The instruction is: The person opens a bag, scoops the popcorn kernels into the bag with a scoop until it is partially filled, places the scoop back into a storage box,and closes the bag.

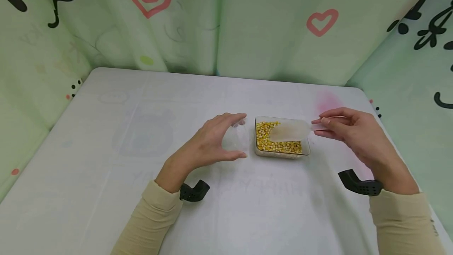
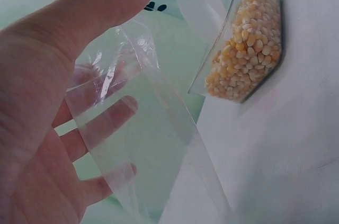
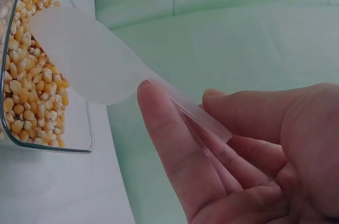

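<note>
My left hand (image 1: 212, 141) curves in a C shape round a clear plastic bag (image 2: 143, 128), thumb and fingers spread apart. Its fingers show through the film in the left wrist view. To the right of the bag stands a rectangular clear container (image 1: 282, 154) of yellow corn kernels (image 1: 263, 133). My right hand (image 1: 348, 127) pinches the short handle of a translucent white scoop (image 3: 90, 54) between thumb and fingers. The scoop's broad blade reaches over the container and overlaps the kernels in the head view.
A white table (image 1: 106, 192) carries everything, with a faint pink patch near its far right. Green curtains (image 1: 247, 23) with hearts and black marks hang along the back and both sides. Black wrist bands (image 1: 361, 184) sit at my sleeves.
</note>
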The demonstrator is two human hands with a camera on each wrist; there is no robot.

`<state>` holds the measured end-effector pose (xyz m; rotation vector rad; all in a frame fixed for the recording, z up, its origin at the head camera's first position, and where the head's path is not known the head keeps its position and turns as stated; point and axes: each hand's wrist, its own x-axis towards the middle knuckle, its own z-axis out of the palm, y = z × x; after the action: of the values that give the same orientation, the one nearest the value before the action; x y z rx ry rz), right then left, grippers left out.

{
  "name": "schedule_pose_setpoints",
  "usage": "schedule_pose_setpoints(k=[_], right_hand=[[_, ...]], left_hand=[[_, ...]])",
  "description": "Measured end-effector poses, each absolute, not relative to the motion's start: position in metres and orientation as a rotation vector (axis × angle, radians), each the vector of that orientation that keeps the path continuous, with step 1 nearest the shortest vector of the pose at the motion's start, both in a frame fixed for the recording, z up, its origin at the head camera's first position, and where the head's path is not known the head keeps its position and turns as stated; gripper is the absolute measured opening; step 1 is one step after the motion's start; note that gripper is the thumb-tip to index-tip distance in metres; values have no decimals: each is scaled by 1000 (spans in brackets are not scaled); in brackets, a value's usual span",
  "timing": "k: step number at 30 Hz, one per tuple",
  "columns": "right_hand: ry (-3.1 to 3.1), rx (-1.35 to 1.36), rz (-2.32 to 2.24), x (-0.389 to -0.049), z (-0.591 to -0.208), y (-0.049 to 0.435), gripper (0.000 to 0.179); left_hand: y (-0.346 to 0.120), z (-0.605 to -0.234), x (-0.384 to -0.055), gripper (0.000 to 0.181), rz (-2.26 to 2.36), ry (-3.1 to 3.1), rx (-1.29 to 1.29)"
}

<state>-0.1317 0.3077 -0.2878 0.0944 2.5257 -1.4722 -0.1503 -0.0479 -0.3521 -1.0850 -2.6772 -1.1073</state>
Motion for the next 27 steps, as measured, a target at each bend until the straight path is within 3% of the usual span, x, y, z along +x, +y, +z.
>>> schedule_pose_setpoints(k=[6,15,27], right_hand=[[2443,18,-1656,-133,-290,304,44],[2631,60,-1303,-131,-287,297,50],[2637,42,-1267,-127,-279,302,47]], left_hand=[[-48,-352,-150,84,-1103,-2686,-1081],[-49,-352,-150,83,-1103,-2685,-1082],[-49,-351,-149,79,-1096,-2683,-1090]])
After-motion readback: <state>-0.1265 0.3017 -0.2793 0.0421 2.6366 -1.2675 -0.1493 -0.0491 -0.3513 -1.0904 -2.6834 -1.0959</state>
